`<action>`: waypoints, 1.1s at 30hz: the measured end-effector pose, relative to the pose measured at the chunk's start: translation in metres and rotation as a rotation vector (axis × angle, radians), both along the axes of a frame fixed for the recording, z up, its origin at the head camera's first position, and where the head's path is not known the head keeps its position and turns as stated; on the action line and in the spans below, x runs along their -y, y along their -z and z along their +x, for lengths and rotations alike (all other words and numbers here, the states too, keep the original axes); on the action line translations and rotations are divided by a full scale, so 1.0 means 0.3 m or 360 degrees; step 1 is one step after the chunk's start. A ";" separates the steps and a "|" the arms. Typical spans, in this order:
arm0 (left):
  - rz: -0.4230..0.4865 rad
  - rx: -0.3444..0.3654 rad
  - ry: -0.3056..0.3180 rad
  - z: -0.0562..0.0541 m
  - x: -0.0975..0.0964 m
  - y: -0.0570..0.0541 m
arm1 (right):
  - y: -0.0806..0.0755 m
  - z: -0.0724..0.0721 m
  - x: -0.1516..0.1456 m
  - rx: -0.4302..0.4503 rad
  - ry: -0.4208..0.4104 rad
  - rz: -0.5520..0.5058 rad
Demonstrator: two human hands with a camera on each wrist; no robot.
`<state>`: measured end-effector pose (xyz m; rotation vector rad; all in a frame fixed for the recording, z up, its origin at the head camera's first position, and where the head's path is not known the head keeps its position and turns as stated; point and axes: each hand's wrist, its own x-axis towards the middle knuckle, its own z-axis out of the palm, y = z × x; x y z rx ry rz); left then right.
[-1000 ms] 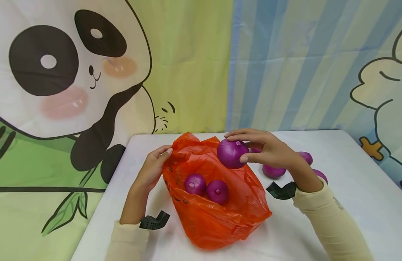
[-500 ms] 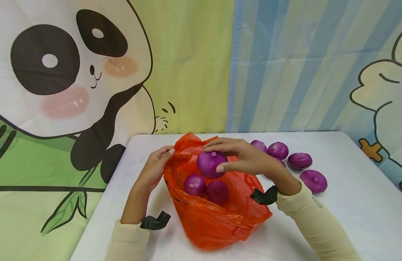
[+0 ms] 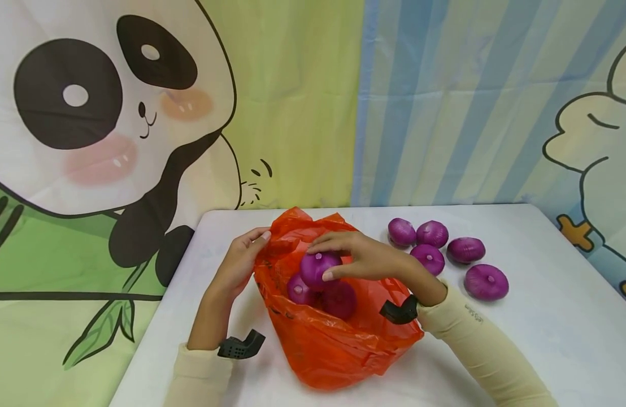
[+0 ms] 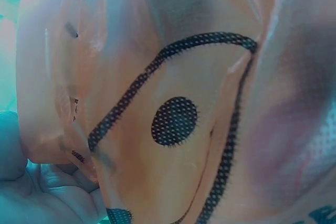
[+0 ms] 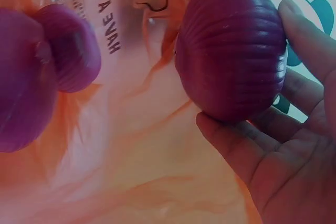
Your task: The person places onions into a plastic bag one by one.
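Observation:
An orange-red plastic bag [image 3: 343, 350] stands with its mouth spread on the white table. My left hand [image 3: 240, 263] pinches the bag's left rim between thumb and fingers; the left wrist view shows that hand [image 4: 47, 192] beside the thin printed plastic [image 4: 173, 77]. Inside the bag's mouth, my right hand [image 3: 361, 257] grips a purple onion [image 3: 315, 270] from its right side. In the right wrist view the onion [image 5: 233, 51] sits between thumb and fingertips. Two more onions lie in the bag, one at left [image 3: 299, 291] and one at right [image 3: 339, 301], partly overlapped by the held one.
Several purple onions lie on the table [image 3: 557, 339] right of the bag, among them a near one [image 3: 486, 282] and one further back [image 3: 401, 232]. A panda-printed cloth [image 3: 155, 113] hangs behind and left of the table.
My right hand has carried the onion left and down, from above the bag's right rim into its mouth. More onions on the table have come into sight. My left hand has stayed put.

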<state>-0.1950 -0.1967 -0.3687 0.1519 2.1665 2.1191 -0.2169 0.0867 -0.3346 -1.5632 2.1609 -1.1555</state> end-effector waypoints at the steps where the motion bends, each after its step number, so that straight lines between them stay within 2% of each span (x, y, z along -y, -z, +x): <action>1: -0.0004 -0.0002 0.0004 0.000 0.001 0.000 | 0.006 -0.002 0.000 -0.0009 0.0008 0.0009; 9: 0.0027 -0.0012 0.0003 -0.004 0.005 0.011 | 0.035 -0.009 -0.002 -0.0157 0.0126 0.0157; 15: 0.0063 -0.0027 0.0000 -0.005 0.000 0.016 | 0.050 -0.011 -0.005 -0.0207 0.0175 0.0206; 22: 0.0059 -0.0024 -0.0002 -0.005 -0.006 0.013 | 0.061 -0.016 -0.014 -0.0219 0.0140 0.0268; 33: 0.0057 -0.0023 0.0005 -0.004 -0.005 0.014 | 0.059 -0.007 -0.037 -0.0219 0.0102 0.0187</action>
